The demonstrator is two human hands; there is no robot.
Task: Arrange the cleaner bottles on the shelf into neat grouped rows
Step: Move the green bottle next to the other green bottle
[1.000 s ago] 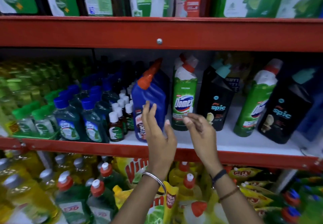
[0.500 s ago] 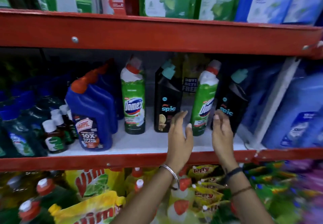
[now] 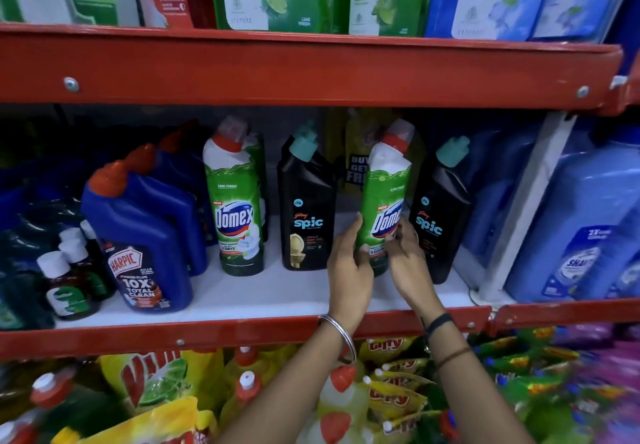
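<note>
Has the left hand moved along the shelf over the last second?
Yes. The left hand went rightward along the shelf, from the blue bottle to the green bottle between the two black ones.

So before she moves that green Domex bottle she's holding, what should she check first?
1. Both hands on the bottle: left hand and right hand clasp the held Domex bottle: ok.
2. Cap shut: red cap looks seated: ok.
3. Room beside the other Domex bottle: a Spic bottle stands there: not ok.
4. Brands grouped: Domex and Spic alternate, with a second Spic bottle at the right: not ok.
5. Bottle lifted off the shelf: base hidden: cannot tell.
</note>
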